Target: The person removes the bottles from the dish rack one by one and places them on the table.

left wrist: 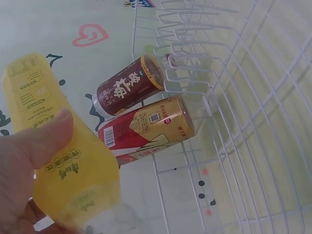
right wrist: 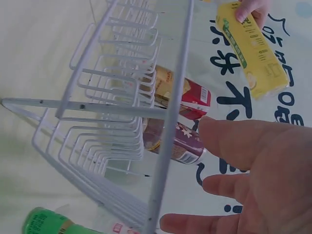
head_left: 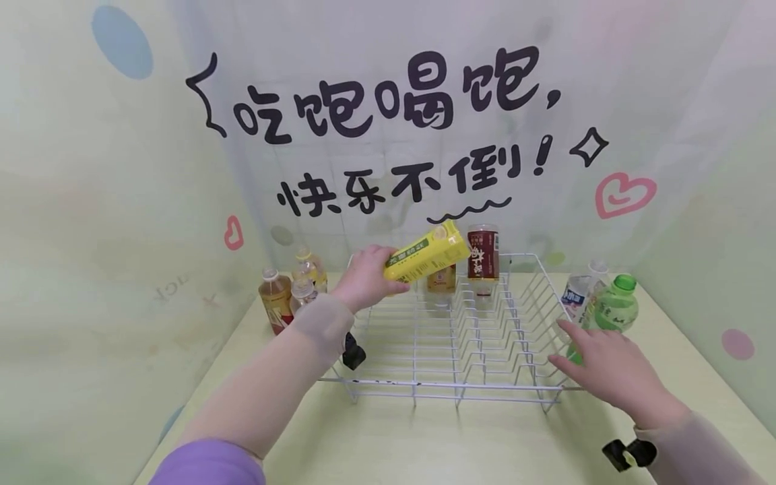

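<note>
My left hand [head_left: 370, 275] grips a yellow-labelled drink bottle [head_left: 430, 252], held tilted above the left back of a white wire dish rack [head_left: 461, 384]. The thumb lies along the label in the left wrist view, and the bottle's base points up and right in the head view. In the rack's back row stand a dark red-labelled bottle [head_left: 483, 256] and a red and gold bottle [left wrist: 148, 127], both neck down. Beside the rack's right rim is my right hand [head_left: 612, 364], its fingers spread and holding nothing; whether they touch the wire I cannot tell.
Left of the rack stand an amber drink bottle [head_left: 275, 300], a yellow-patterned bottle [head_left: 310, 266] and a clear bottle [head_left: 302, 291]. On the right are a green bottle [head_left: 615, 310] and clear bottles [head_left: 577, 296]. A printed cloth wall [head_left: 388, 40] closes off the back.
</note>
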### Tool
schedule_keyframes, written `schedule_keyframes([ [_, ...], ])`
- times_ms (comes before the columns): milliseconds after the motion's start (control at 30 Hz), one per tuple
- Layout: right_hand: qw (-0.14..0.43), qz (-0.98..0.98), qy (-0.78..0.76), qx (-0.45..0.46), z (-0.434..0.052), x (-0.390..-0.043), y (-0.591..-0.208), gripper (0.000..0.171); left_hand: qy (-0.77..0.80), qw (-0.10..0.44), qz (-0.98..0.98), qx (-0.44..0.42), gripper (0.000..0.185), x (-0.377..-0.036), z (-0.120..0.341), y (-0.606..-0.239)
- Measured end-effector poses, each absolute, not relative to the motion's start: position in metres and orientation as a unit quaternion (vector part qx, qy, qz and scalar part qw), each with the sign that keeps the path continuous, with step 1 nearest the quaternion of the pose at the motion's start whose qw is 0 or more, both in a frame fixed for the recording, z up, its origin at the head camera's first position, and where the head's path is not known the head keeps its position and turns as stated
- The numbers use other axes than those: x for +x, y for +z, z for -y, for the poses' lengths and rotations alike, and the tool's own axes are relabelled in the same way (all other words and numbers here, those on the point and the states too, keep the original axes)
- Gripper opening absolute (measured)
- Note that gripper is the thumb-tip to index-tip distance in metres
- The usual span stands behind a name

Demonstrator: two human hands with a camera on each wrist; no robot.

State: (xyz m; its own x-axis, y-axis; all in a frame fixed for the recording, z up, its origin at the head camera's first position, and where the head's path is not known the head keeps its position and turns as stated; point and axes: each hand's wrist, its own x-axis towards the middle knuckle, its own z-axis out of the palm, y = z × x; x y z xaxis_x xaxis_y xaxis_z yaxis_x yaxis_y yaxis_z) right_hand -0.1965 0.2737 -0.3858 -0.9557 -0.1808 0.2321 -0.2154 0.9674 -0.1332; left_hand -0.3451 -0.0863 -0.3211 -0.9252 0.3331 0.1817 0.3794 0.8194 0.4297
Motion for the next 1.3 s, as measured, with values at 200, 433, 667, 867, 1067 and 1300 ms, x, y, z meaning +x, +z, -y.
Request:
schedule_keyframes([
  [200,0.131,0.977,0.116,0.12,-0.255,-0.202,-0.363,0.063,-0.207,0.06,0.954,-0.207,0.075,-0.336,0.083,-0.321],
  [433,0.179,0.965,0.134,0.14,-0.228,-0.209,-0.34,0.053,-0.164,0.079,0.957,-0.225,0.076,-0.325,0.079,-0.319],
  [667,0.25,0.941,0.131,0.185,-0.202,-0.217,-0.327,0.044,-0.115,0.097,0.957,-0.248,0.078,-0.311,0.076,-0.317],
  [867,0.303,0.919,0.109,0.229,-0.179,-0.226,-0.322,0.052,-0.069,0.126,0.95,-0.276,0.075,-0.299,0.071,-0.318],
  [1067,0.265,0.929,0.056,0.252,-0.156,-0.236,-0.321,0.067,-0.019,0.16,0.937,-0.311,0.072,-0.286,0.067,-0.32],
  [1300,0.214,0.945,0.013,0.246,-0.138,-0.238,-0.323,0.076,0.01,0.177,0.927,-0.331,0.072,-0.272,0.063,-0.322],
])
